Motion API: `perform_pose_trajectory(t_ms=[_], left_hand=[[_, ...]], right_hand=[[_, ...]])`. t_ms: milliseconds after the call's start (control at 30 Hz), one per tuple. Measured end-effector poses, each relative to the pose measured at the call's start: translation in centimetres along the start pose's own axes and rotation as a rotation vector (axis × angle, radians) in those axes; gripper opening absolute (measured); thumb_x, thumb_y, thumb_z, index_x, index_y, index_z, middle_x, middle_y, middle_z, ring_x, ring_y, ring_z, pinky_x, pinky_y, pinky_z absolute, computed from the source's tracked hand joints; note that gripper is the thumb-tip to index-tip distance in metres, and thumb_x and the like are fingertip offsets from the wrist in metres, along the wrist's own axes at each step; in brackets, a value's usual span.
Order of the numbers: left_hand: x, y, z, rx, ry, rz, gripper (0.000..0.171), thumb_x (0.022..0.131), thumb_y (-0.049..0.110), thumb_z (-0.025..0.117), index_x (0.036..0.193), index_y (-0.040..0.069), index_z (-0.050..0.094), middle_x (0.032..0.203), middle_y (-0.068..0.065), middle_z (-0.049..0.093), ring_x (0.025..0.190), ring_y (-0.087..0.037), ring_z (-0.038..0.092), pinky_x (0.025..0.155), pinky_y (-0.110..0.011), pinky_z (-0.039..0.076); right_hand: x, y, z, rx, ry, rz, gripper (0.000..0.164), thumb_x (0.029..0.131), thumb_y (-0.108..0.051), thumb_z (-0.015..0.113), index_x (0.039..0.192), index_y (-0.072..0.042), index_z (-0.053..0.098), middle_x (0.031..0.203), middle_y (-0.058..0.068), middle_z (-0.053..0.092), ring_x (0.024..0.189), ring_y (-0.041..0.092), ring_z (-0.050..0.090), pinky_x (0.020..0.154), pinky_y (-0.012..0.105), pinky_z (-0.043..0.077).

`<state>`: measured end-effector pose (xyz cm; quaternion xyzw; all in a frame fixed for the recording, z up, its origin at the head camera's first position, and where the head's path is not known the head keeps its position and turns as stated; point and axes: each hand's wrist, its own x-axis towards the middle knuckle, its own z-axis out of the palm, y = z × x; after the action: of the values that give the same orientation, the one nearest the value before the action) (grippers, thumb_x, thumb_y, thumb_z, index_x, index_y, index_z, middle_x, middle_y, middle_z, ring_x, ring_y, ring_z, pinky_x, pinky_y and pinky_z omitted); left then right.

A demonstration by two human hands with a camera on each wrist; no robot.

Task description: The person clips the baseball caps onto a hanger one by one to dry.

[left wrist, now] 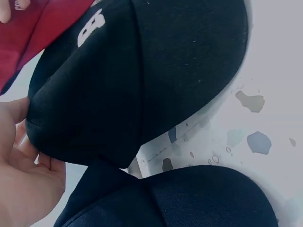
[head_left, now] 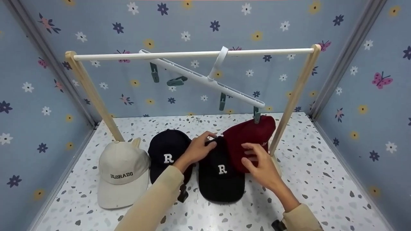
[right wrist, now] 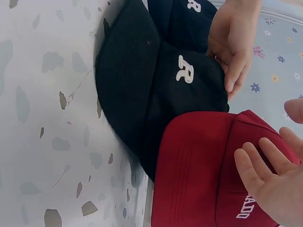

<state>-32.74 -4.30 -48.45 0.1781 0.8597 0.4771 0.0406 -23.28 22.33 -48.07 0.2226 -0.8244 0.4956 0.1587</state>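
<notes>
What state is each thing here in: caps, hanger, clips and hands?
Hanger: hooked on rod, tilted, right end low.
Red cap: clipped at hanger's right end.
Three other clips: holding no cap.
Black cap: unclipped, held at its back.
Navy cap: on table, unclipped.
Beige cap: on table, unclipped.
Left hand: gripping black cap.
Right hand: empty, by red cap; contact unclear.

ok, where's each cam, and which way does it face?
Head: on the head, forward-down over the rack; left hand, right hand and sleeves show.
Left wrist: worn there, facing the black cap; left hand at left edge, right fingertips top-left.
Right wrist: worn there, facing the red cap; right hand at right edge, left hand near top.
Wrist views share those caps.
</notes>
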Motion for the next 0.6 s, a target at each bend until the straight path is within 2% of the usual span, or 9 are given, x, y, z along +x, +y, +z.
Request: perform_pose_trajectory(t_ms=[100,200,333,433,600], left_hand=[[-0.6,0.1,-0.3,-0.022,0.018,0.006,0.025,0.107,0.023,0.066,0.132,0.022,0.066,0.133,-0.012,0.070,0.123,-0.031,0.064,0.108,-0.050,0.048],[-1.2,0.4,-0.8,-0.031,0.027,0.027,0.023,0.106,0.021,0.066,0.129,0.021,0.066,0.117,-0.010,0.071,0.105,-0.028,0.065,0.100,-0.048,0.049],[-1.8,0.6,-1.1,-0.040,0.030,0.078,0.022,0.107,0.016,0.064,0.129,0.017,0.064,0.094,-0.004,0.065,0.082,-0.022,0.057,0.089,-0.042,0.047],[-2.1,0.9,-1.2,-0.049,0.050,0.115,0.023,0.107,0.015,0.064,0.130,0.016,0.063,0.094,-0.001,0.063,0.083,-0.019,0.056,0.088,-0.040,0.046],[-2.4,1.6,-1.6,-0.069,0.112,0.157,0.023,0.107,0.015,0.064,0.129,0.017,0.063,0.102,-0.003,0.064,0.092,-0.019,0.059,0.092,-0.041,0.048]], right_hand=[[0.0,0.0,0.0,-0.002,-0.004,-0.005,0.040,0.102,-0.004,0.070,0.141,-0.006,0.063,0.140,0.007,0.064,0.120,0.029,0.066,0.096,0.049,0.058],[0.0,0.0,0.0,-0.011,-0.009,-0.009,0.040,0.102,-0.006,0.070,0.142,-0.006,0.062,0.140,0.007,0.063,0.121,0.028,0.066,0.096,0.049,0.058],[0.0,-0.1,0.0,-0.008,-0.010,-0.010,0.040,0.102,-0.006,0.070,0.142,-0.007,0.062,0.141,0.007,0.063,0.121,0.027,0.066,0.096,0.048,0.059],[0.1,0.0,0.1,0.001,-0.011,-0.005,0.041,0.102,-0.004,0.070,0.142,-0.007,0.062,0.141,0.008,0.063,0.121,0.028,0.066,0.096,0.047,0.059],[0.2,-0.1,0.3,0.000,-0.019,0.006,0.041,0.102,-0.004,0.069,0.142,-0.005,0.061,0.141,0.009,0.062,0.121,0.030,0.066,0.096,0.044,0.059]])
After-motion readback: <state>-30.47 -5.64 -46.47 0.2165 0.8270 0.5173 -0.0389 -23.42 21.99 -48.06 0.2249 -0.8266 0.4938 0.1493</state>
